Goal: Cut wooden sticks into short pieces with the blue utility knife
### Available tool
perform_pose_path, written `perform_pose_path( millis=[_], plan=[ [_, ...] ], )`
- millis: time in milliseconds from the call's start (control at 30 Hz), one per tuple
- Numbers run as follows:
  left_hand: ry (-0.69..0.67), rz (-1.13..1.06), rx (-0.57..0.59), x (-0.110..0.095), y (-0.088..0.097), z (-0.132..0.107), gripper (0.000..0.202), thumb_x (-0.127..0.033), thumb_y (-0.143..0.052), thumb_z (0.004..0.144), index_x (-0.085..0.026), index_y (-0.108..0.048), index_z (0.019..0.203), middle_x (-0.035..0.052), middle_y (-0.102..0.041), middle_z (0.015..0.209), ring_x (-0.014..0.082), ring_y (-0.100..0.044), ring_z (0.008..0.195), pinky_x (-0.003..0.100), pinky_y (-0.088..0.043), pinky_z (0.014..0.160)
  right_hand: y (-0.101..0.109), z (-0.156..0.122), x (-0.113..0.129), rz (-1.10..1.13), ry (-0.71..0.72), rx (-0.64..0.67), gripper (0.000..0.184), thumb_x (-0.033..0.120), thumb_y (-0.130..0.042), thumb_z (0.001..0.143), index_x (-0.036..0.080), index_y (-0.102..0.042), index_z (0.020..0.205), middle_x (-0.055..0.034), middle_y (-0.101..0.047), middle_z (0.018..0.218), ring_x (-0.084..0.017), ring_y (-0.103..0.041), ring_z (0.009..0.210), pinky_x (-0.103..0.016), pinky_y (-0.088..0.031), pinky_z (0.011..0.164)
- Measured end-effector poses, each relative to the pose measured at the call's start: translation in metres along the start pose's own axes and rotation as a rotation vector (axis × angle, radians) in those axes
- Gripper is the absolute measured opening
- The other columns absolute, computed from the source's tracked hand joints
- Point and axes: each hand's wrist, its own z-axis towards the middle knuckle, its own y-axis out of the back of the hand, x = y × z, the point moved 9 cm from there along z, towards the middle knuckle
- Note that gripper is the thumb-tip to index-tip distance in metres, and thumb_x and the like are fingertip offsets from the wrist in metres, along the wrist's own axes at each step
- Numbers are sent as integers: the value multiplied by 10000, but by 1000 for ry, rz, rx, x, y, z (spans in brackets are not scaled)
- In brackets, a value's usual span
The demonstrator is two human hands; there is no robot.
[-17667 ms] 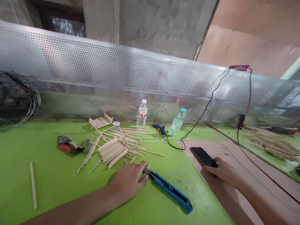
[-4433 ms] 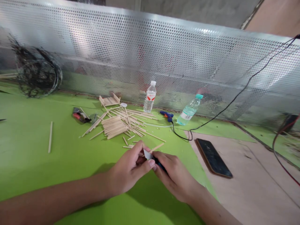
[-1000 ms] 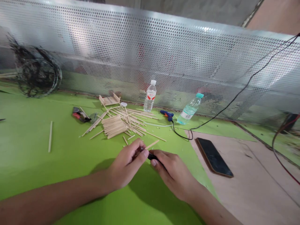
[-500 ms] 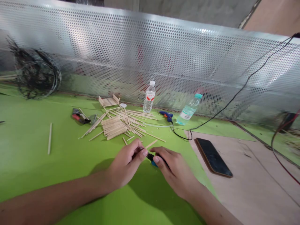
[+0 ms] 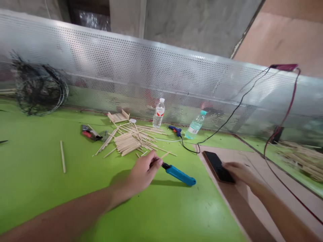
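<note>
My left hand (image 5: 143, 170), fingers closed, holds a blue-handled tool (image 5: 180, 174) by its dark neck. The tool's working end is hidden in my fingers. A short wooden stick (image 5: 165, 155) sticks out of the same grip. Off to the right, my right hand (image 5: 238, 172) has its fingers stretched out over the right side of a smartphone (image 5: 217, 167), with nothing held. The phone lies flat with a dark screen, and the fingertips appear to touch it. Beyond my left hand spreads a pile of wooden sticks (image 5: 128, 142).
A small stick-built piece (image 5: 118, 116) stands behind the pile, with red-handled pliers (image 5: 90, 133) to its left. Two bottles (image 5: 158, 114) and a blue glue gun (image 5: 175, 130) with a black cord are near the perforated metal panel (image 5: 121, 70). A single stick (image 5: 63, 157) lies at left.
My right hand has left the blue-handled tool and moved right to the phone, uncovering the handle. My left hand keeps its grip. The view has tilted up and turned right.
</note>
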Motion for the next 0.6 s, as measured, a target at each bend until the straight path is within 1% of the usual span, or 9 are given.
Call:
perform_pose_path(
  millis=[67,100,167,233,300,367,433,500,600],
  plan=[
    [-27,24,-9,-2,1,1,421,-575,-404,1008,-209,-547,855,-3,-552,701,156,-471,586,291,-346,528,1,-7,-21,52,-58,49,445,523,-760,625,193,-720,921,-136,-750,815,-352,-703,850,-396,-544,688],
    [-41,33,-14,-2,1,2,413,-563,-401,1011,-211,-546,851,-1,-558,700,157,-475,583,292,-353,527,0,-9,-27,76,-67,72,491,505,-780,613,193,-719,987,-125,-754,846,-327,-706,838,-371,-546,678],
    [-66,46,-23,-3,2,2,397,-542,-396,1016,-216,-543,843,3,-565,694,159,-478,575,293,-357,521,-5,-8,-34,113,-69,114,599,425,-834,552,192,-708,1089,-90,-747,861,-277,-701,788,-323,-535,635],
    [-83,53,-21,-4,2,3,387,-536,-401,1014,-221,-540,837,2,-565,684,160,-478,565,293,-349,511,-8,-3,-38,137,-77,142,686,332,-861,491,192,-694,1142,-40,-714,775,-236,-675,695,-290,-504,562],
    [-91,58,-8,-3,1,3,395,-551,-402,1009,-224,-539,836,1,-560,670,158,-468,545,290,-334,493,-9,1,-40,162,-92,158,722,280,-862,479,195,-683,1173,0,-671,697,-212,-653,641,-268,-479,520],
    [-89,65,0,-1,0,4,409,-572,-398,1004,-225,-544,843,2,-560,663,157,-459,531,287,-321,476,-8,0,-40,202,-105,182,705,283,-859,517,202,-677,1193,-7,-690,730,-220,-682,701,-262,-508,556],
    [-79,73,7,3,-1,6,421,-580,-379,1004,-226,-553,857,6,-562,660,157,-450,519,285,-312,462,-9,-6,-38,257,-114,223,651,318,-844,583,211,-674,1203,-51,-748,872,-252,-721,848,-282,-565,670],
    [-69,82,11,7,-1,7,426,-578,-365,1005,-226,-558,864,10,-569,664,159,-449,515,284,-313,457,-11,-13,-36,308,-125,263,602,353,-814,647,215,-671,1215,-83,-770,1005,-280,-728,959,-317,-590,780],
    [-55,96,14,12,0,8,420,-571,-379,1004,-221,-567,865,14,-579,670,158,-459,517,283,-316,462,-14,-20,-33,344,-139,280,557,347,-792,673,216,-673,1201,-89,-777,1034,-291,-736,970,-339,-599,814]
  ],
)
